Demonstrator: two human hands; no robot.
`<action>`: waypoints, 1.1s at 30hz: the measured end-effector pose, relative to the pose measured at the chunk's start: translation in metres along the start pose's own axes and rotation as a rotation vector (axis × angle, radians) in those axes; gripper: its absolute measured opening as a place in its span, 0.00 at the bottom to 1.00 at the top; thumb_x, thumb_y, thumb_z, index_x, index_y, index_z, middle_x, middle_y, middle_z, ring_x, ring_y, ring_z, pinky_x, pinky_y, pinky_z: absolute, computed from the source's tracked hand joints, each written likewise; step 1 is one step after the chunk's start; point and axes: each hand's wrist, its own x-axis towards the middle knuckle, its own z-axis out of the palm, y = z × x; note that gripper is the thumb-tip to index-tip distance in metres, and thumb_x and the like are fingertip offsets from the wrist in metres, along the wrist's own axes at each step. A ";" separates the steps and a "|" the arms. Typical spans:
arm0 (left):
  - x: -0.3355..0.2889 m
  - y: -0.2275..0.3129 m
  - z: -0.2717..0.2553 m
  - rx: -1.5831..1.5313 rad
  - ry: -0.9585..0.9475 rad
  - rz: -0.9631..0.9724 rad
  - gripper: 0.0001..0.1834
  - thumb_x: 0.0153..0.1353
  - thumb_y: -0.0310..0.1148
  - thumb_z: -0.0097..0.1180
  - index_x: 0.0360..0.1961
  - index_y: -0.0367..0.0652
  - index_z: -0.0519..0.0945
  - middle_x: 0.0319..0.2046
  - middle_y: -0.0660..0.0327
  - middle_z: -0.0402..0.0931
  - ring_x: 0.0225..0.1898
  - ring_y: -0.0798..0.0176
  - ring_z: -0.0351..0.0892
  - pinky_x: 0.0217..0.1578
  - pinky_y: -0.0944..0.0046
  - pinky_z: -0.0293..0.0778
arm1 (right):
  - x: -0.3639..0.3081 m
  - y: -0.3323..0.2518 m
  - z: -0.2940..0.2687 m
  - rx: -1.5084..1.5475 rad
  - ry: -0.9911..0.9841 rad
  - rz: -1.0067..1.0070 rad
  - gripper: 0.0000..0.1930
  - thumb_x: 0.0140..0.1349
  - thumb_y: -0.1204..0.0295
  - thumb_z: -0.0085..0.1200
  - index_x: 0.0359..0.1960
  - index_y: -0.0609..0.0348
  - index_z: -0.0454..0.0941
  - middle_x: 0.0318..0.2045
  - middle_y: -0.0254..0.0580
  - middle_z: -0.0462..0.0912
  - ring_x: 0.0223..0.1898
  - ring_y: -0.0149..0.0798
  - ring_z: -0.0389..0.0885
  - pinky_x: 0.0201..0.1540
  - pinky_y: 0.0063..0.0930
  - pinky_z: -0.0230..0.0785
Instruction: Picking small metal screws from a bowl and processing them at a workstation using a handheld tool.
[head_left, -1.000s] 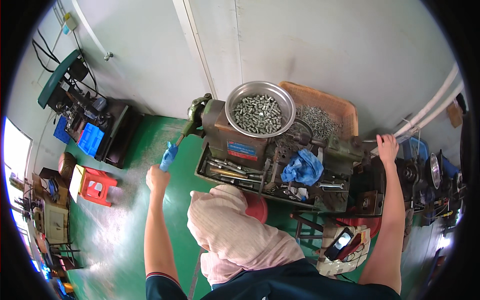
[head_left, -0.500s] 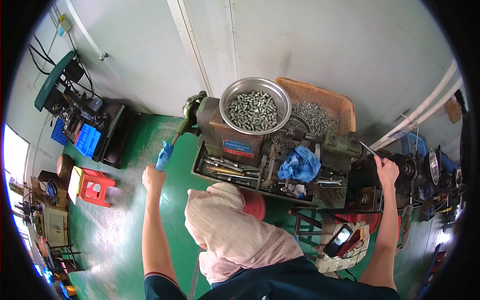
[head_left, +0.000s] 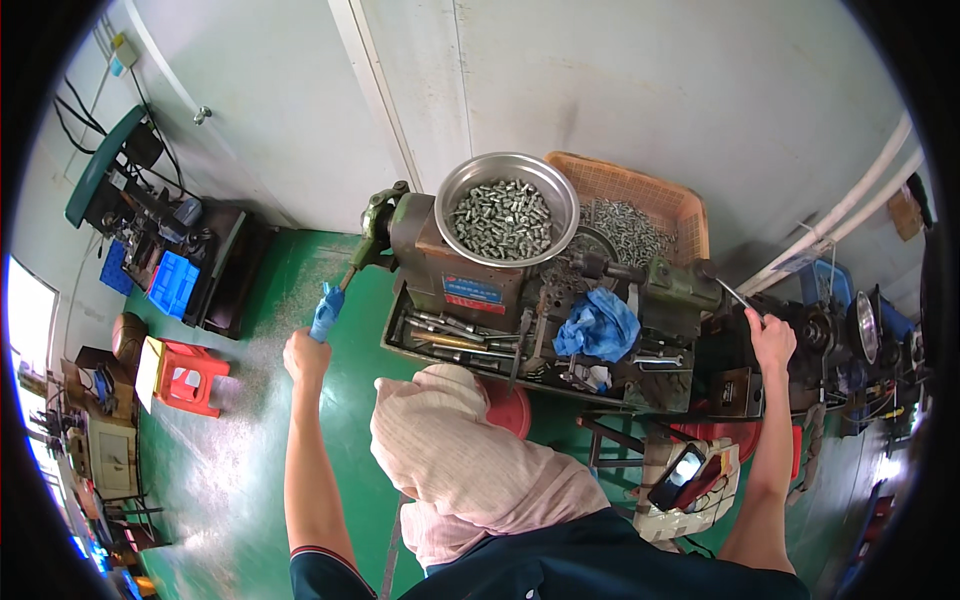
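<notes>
My left hand is closed round the end of a lever handle wrapped in blue material, on the left end of a small bench lathe. At the other end my right hand grips a thin metal lever that comes off the green tailstock. Above the headstock sits a steel bowl full of small metal parts. A crumpled blue cloth lies on the machine's right part. Whether a part is clamped between headstock and tailstock I cannot make out.
Behind the lathe stands an orange plastic basket with more metal parts. Hand tools fill the tray in front. A phone lies on a seat at right. A red stool and another machine bench stand left.
</notes>
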 end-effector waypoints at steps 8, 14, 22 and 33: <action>0.002 -0.002 0.004 0.010 -0.013 0.005 0.09 0.44 0.27 0.53 0.29 0.43 0.81 0.28 0.48 0.78 0.34 0.44 0.78 0.37 0.51 0.73 | -0.003 -0.005 -0.004 -0.035 -0.012 0.025 0.30 0.57 0.43 0.45 0.17 0.61 0.76 0.19 0.57 0.77 0.26 0.57 0.78 0.30 0.49 0.69; 0.002 -0.002 0.004 -0.004 -0.010 0.002 0.09 0.44 0.28 0.53 0.29 0.44 0.82 0.28 0.48 0.78 0.34 0.44 0.78 0.37 0.51 0.73 | -0.003 -0.002 -0.003 -0.005 -0.004 0.014 0.31 0.57 0.42 0.45 0.16 0.62 0.76 0.18 0.58 0.76 0.24 0.59 0.77 0.29 0.49 0.68; 0.002 -0.002 0.004 0.001 -0.017 0.018 0.09 0.45 0.28 0.53 0.29 0.44 0.82 0.27 0.48 0.79 0.34 0.44 0.78 0.38 0.51 0.73 | 0.035 -0.018 0.024 -0.082 0.307 0.016 0.16 0.51 0.58 0.58 0.38 0.50 0.74 0.43 0.39 0.72 0.51 0.43 0.67 0.48 0.42 0.61; 0.006 -0.014 0.006 0.000 -0.010 -0.057 0.09 0.45 0.29 0.53 0.29 0.45 0.82 0.28 0.48 0.79 0.34 0.45 0.78 0.37 0.51 0.73 | 0.076 -0.291 0.017 0.994 -0.504 -0.401 0.10 0.41 0.70 0.60 0.26 0.60 0.79 0.23 0.42 0.81 0.27 0.39 0.80 0.33 0.30 0.71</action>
